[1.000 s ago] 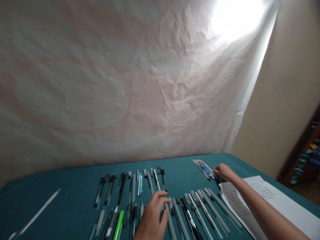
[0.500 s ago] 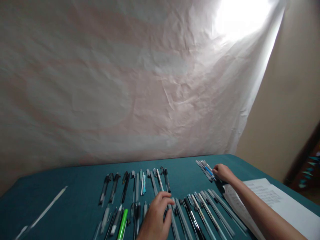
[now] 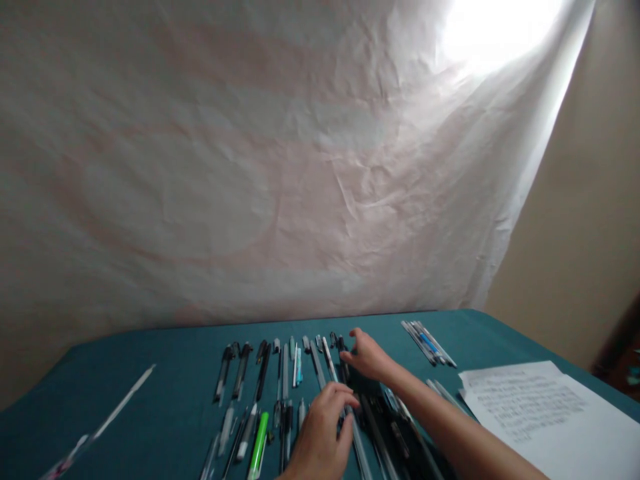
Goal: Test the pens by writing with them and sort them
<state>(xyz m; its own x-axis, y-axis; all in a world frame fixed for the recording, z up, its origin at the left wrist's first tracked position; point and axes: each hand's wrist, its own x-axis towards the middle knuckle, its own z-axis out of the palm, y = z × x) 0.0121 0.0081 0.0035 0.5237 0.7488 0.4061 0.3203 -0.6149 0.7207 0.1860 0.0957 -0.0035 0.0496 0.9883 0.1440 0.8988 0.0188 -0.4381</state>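
Many pens lie in two rows on a teal tablecloth. My left hand rests low in the near row, fingers curled and pinched round a clear pen. My right hand reaches across to the right end of the far row. Its thumb and fingers are apart, with the fingertips at a black pen. My right forearm covers part of the near row. A bright green pen lies left of my left hand.
A small bundle of pens lies apart at the far right. Written paper sheets sit on the table's right side. A long white stick lies at the left. A crumpled white sheet hangs behind the table.
My right hand has left the small bundle at the far right and swung left to the end of the far row. My left hand stayed on the near row.
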